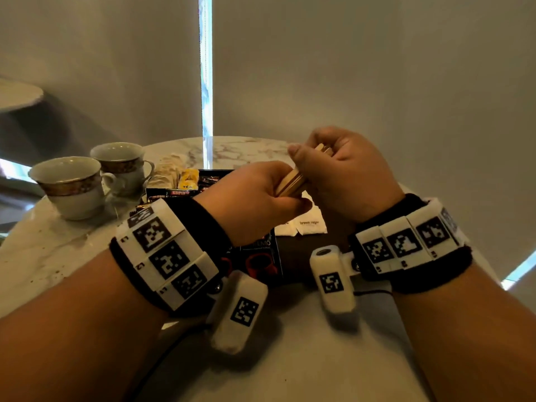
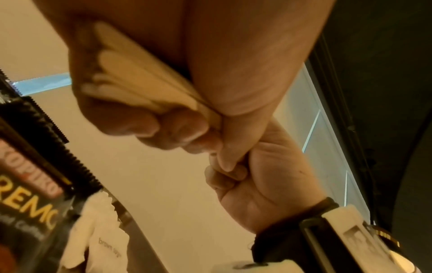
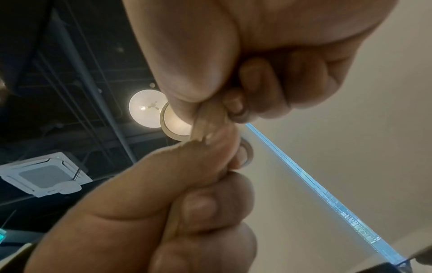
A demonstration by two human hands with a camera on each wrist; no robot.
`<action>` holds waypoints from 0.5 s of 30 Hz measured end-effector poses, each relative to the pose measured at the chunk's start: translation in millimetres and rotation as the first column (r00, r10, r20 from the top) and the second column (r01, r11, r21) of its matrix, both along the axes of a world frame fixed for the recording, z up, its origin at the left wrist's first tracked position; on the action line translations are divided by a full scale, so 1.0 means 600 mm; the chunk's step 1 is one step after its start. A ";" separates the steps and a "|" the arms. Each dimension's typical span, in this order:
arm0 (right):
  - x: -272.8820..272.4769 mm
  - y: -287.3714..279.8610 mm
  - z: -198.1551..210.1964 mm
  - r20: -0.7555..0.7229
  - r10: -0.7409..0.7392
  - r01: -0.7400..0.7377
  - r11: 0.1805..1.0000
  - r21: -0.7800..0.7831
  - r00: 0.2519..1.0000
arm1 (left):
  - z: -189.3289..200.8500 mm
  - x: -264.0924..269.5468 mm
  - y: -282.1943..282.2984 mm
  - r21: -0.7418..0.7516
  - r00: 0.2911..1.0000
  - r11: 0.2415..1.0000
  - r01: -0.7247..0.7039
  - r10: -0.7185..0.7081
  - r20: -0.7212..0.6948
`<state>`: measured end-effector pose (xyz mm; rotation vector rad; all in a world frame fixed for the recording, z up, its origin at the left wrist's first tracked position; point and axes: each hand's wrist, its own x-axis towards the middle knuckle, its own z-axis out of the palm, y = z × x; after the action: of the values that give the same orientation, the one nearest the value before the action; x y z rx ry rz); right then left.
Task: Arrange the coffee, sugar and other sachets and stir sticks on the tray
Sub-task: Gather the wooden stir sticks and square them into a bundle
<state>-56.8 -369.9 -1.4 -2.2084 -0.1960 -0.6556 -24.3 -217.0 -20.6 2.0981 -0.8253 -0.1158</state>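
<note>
Both hands hold a bundle of wooden stir sticks (image 1: pixel 293 179) in the air above the dark tray (image 1: pixel 293 256). My left hand (image 1: pixel 255 195) pinches the near end of the bundle and my right hand (image 1: pixel 342 169) curls round the far end. The stir sticks (image 2: pixel 131 73) fan out slightly in the left wrist view, and the stir sticks (image 3: pixel 205 123) show between both sets of fingers in the right wrist view. On the tray lie black coffee sachets (image 1: pixel 261 256), white brown sugar sachets (image 1: pixel 309 224) and a yellow tea sachet (image 1: pixel 188 179). My wrists hide much of the tray.
Two white teacups with gold bands (image 1: pixel 69 184) (image 1: pixel 121 163) stand at the left of the round marble table (image 1: pixel 43 250). Pale sachets (image 1: pixel 168 169) lie behind the tray. A grey curtain hangs behind the table.
</note>
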 end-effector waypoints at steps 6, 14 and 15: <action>0.002 0.000 -0.002 -0.019 0.021 -0.021 1.000 0.017 1.000 | 0.006 -0.005 0.006 0.036 0.999 0.999 0.005 -0.007 0.052; 0.007 0.000 -0.001 -0.001 0.185 -0.181 0.962 0.206 0.983 | 0.009 -0.011 0.008 0.155 0.997 0.988 -0.024 0.013 0.073; 0.006 0.005 -0.006 -0.059 0.214 -0.207 0.973 0.097 0.975 | 0.008 -0.012 0.008 0.172 0.997 0.985 -0.031 0.019 0.073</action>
<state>-53.4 -367.2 -5.0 -2.0839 -0.3528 -0.4609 -31.3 -212.5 -15.8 2.2866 -0.8572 -0.1024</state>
